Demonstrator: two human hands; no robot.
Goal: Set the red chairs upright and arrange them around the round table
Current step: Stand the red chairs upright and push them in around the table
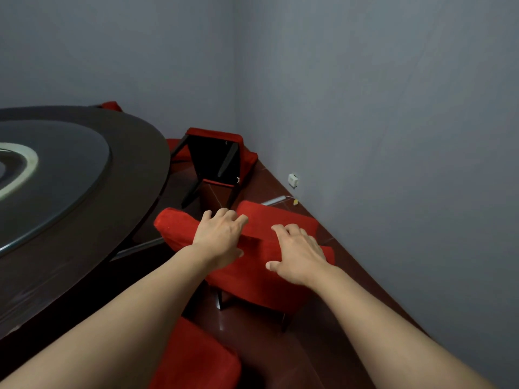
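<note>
A red chair (250, 265) stands in front of me beside the dark round table (134, 175). My left hand (219, 237) grips the top of its backrest, fingers curled over the far edge. To the right, my right hand (297, 254) holds the same backrest, thumb on the near side. Beyond it a second red chair (216, 155) lies tipped over near the corner, its black underside and dark legs facing me. A third red chair (193, 357) shows partly at the bottom, below my arms.
Grey walls meet in a corner behind the tipped chair, and the right wall runs close alongside. A white wall socket (292, 179) sits low on that wall. The floor (269, 186) is dark reddish. A glass turntable (56, 164) covers the table's middle. A red chair top (112, 105) peeks behind the table.
</note>
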